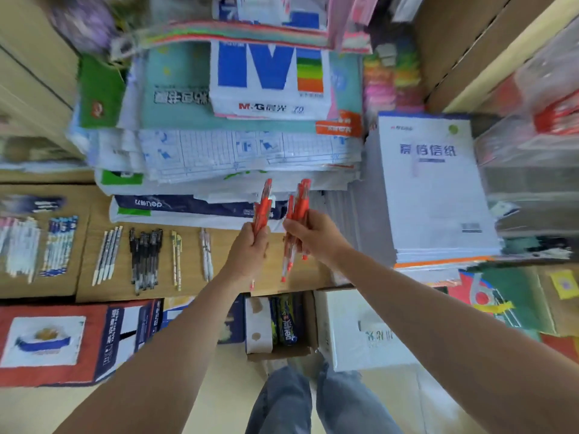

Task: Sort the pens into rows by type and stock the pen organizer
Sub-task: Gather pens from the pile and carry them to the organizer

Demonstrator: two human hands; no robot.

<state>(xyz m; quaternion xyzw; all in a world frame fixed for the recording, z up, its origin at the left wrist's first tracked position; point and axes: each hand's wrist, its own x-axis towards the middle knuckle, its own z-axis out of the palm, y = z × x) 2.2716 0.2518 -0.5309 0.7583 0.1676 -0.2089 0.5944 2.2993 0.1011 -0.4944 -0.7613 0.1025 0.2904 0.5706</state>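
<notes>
Pens [262, 208] (red) gripped in left hand [249, 249], more in right hand [315, 234], M&G paper pack [269, 73], deli pack [188, 206] behind

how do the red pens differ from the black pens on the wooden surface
Colour: the red pens are orange-red, the black pens dark. Pose: the red pens stand roughly upright, gripped in the left hand and right hand; the black pens lie flat on the wooden surface. Grouping: the red pens are in two bunches; the black pens form one row. Both are single-type sets.
</notes>
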